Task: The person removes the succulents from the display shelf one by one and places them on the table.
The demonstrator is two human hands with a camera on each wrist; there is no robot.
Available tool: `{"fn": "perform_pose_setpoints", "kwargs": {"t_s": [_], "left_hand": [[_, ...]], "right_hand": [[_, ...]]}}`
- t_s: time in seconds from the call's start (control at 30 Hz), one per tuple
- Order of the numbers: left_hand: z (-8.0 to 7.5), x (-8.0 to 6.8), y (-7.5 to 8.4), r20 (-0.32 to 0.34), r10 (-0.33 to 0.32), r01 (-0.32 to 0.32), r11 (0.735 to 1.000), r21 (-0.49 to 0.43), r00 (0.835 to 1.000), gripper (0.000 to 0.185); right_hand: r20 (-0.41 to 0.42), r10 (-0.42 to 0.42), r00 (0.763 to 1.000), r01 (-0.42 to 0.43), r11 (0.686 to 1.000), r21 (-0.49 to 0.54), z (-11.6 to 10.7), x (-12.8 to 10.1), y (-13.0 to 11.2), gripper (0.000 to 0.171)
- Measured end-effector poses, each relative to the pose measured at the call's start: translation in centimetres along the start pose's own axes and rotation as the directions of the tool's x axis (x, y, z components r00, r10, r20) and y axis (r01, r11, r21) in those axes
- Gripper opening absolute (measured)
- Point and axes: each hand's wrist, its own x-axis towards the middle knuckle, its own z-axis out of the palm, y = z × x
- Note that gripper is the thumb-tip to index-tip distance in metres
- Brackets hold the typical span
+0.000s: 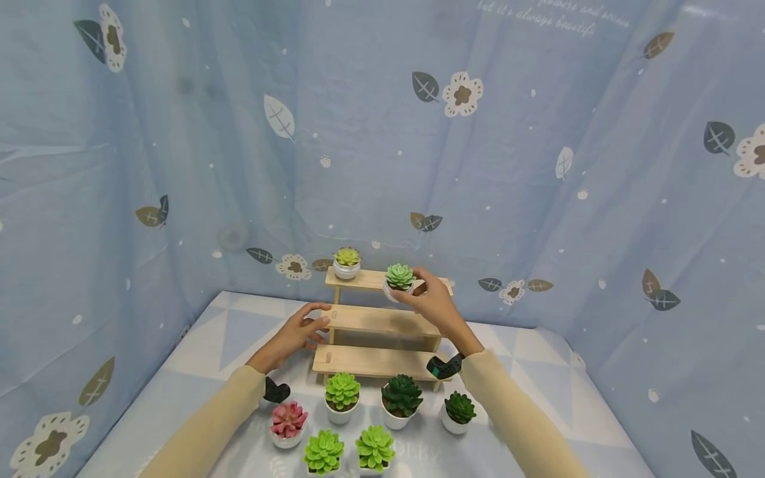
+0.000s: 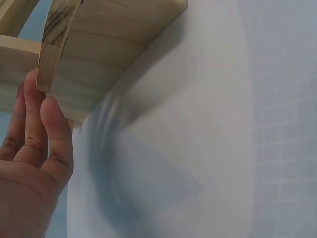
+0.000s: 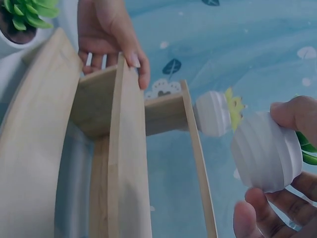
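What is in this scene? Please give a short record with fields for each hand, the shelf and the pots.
left hand: fingers rest on the left end of the middle step of the wooden shelf
right hand: holds a green plant pot at the top step
top step: a yellow-green plant pot stands at its left end
table: six plant pots stand in front of the shelf

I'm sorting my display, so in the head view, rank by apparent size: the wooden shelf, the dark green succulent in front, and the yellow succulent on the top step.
1. Wooden shelf, clearly largest.
2. Dark green succulent.
3. Yellow succulent.
The dark green one sits nearer the camera, so their true sizes may match.
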Motion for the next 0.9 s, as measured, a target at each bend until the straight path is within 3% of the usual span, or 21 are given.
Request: {"fn": "perform_pose_setpoints", "kwargs": {"t_s": [0.17,0.9], "left_hand": [[0.0,0.1,0.0,-0.001,0.0,0.0,1.0,-0.003,1.0,0.053],[0.0,0.2,-0.2,-0.009,0.015,-0.015,1.0,-0.004,1.0,0.049]], "right_hand": [[0.004,-0.033,0.999,0.034,0.998,-0.052,-0.3,-1.2,-0.2,0.081],[0.035,-0.042,0.998,0.045,0.996,-0.073,-1.1,-5.8,0.4,0.079]]}}
